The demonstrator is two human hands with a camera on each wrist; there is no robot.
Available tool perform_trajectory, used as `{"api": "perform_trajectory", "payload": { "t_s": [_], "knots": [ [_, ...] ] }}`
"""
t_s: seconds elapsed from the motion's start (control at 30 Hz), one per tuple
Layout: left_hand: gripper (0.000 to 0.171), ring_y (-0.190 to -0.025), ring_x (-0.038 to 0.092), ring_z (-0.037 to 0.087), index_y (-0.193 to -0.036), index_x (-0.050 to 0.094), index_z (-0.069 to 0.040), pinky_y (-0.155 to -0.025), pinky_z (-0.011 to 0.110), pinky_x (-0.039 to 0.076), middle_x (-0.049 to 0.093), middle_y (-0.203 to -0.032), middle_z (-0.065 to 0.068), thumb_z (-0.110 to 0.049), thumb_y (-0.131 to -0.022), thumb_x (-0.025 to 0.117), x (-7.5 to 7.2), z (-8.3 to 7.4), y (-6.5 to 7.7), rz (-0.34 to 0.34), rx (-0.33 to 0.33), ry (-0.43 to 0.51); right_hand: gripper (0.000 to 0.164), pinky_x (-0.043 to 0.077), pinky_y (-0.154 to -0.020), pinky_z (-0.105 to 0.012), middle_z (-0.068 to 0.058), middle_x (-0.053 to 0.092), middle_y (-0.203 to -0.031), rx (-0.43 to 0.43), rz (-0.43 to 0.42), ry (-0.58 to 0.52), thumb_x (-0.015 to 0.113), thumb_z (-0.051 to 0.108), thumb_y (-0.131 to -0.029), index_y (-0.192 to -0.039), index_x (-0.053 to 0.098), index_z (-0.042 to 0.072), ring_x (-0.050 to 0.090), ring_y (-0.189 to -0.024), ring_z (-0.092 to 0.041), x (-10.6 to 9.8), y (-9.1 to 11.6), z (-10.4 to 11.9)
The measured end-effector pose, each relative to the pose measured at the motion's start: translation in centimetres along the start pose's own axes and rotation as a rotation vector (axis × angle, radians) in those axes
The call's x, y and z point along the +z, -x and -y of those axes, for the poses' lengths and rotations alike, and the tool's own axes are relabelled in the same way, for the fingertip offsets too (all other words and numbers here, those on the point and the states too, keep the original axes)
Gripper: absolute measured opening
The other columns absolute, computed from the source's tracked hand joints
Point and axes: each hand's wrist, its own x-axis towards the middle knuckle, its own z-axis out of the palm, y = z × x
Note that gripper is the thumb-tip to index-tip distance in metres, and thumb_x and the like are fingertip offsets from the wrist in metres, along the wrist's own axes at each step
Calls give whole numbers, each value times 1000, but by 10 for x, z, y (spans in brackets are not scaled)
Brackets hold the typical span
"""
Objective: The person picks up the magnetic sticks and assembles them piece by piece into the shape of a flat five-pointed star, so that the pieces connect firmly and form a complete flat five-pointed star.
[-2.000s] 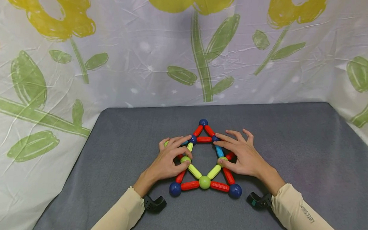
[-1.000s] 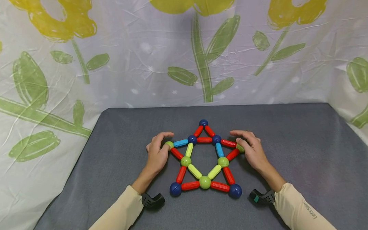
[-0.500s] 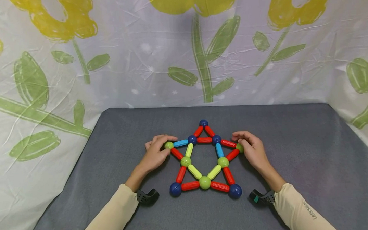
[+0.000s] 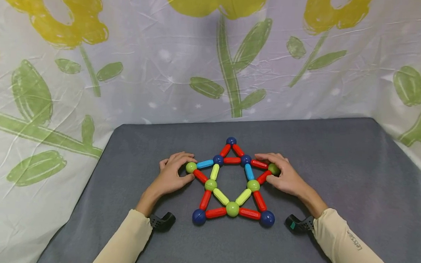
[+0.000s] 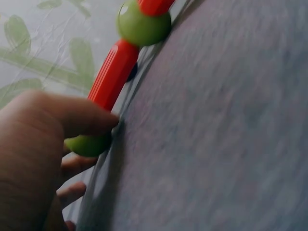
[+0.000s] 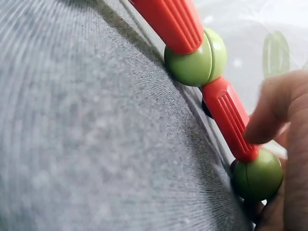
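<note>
A flat star of magnetic rods and balls (image 4: 232, 160) lies on the grey cloth in the head view, with a ring of rods at its centre. My left hand (image 4: 171, 175) grips its left corner, thumb and fingers on either side of a green ball (image 4: 191, 167). In the left wrist view the thumb crosses the end of a red rod (image 5: 114, 74) by that ball. Opposite, my right hand (image 4: 287, 176) holds the right corner around another green ball (image 4: 274, 169). Its thumb touches a red rod (image 6: 230, 118) in the right wrist view, and the fingers are partly hidden behind.
Dark blue balls mark the star's top point (image 4: 231, 141) and its two near corners, the left ball (image 4: 199, 217) and the right ball (image 4: 267, 218). A flower-printed curtain (image 4: 146, 66) hangs behind the grey cloth (image 4: 336, 160). Each wrist wears a black band.
Both hands have moved from the star's inner balls outward to its left and right corners. Lately the right thumb has slid nearer me, onto the lower red rod. The star keeps its shape.
</note>
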Motion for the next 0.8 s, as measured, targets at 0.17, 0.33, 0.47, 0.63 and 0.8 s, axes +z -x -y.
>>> {"api": "perform_trajectory", "payload": {
  "t_s": [0.17,0.33,0.47,0.63,0.8],
  "knots": [
    [42,-151,32,30,-129,66,-24,-110,60,11,55,-150,2,-27,-88,75,-5,6,1,41,17,15,65,26,-99,-48,-12,60,-140,1,4,-4,62,-3,-78,-143,56,7,48,-119,-25,0,0,-1],
    [44,-151,32,32,-130,66,-24,-111,61,10,56,-150,3,-26,-88,77,-8,9,2,22,24,23,62,28,-97,-43,-11,62,-138,10,-24,10,64,-2,-81,-141,58,7,49,-118,-23,3,0,0],
    [46,-150,33,32,-132,66,-21,-110,60,11,56,-149,4,-25,-87,77,-9,12,2,-1,21,29,59,29,-96,-40,-11,63,-135,9,-41,36,69,-1,-82,-140,59,7,50,-114,-20,4,0,1],
    [46,-149,34,32,-132,66,-21,-108,60,12,57,-148,5,-24,-87,77,-9,13,2,-12,21,28,58,30,-96,-41,-11,64,-134,2,-50,44,72,0,-83,-139,60,6,50,-115,-19,5,0,1],
    [44,-149,35,32,-130,67,-22,-109,60,12,57,-148,6,-25,-87,77,-9,13,2,-15,23,28,58,31,-98,-42,-10,64,-134,0,-61,45,73,-1,-83,-138,60,6,51,-116,-20,5,0,0]
  ]
}}
